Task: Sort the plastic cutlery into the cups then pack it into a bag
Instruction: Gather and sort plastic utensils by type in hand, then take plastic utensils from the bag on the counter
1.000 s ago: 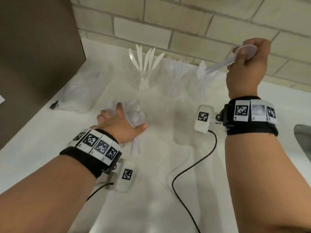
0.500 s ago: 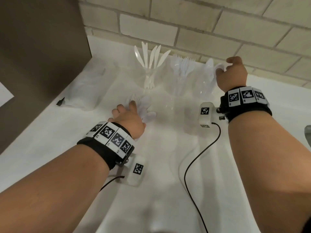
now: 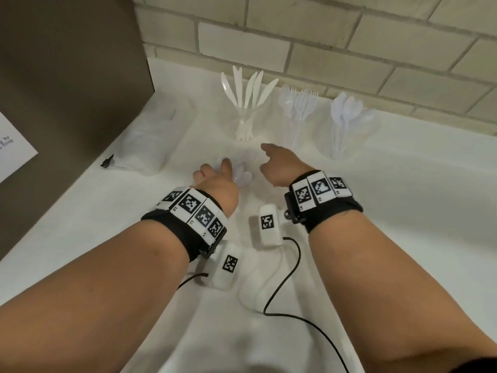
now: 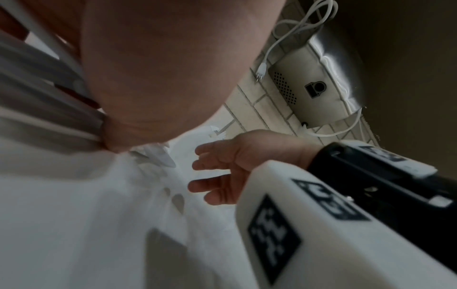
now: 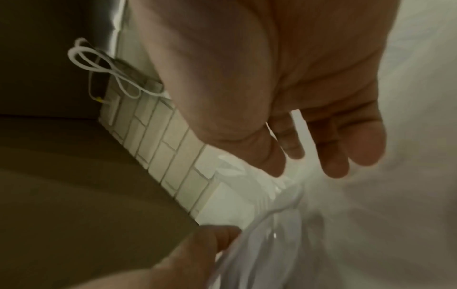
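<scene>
Three clear cups stand along the brick wall in the head view: the knife cup, the fork cup and the spoon cup, each with white cutlery upright in it. My left hand rests low on the white counter and grips a bundle of white spoons; their handles run under the palm. My right hand hovers just right of that bundle with relaxed, spread fingers and holds nothing. The right hand also shows in the left wrist view.
A clear plastic bag lies on the counter to the left, beside a dark brown panel. A black cable trails across the white counter near me. A wall-mounted device with a white cord hangs above.
My right hand left its spoon in the right-hand cup and came down-left, empty, to beside my left hand. The left hand has stayed on the spoon bundle.
</scene>
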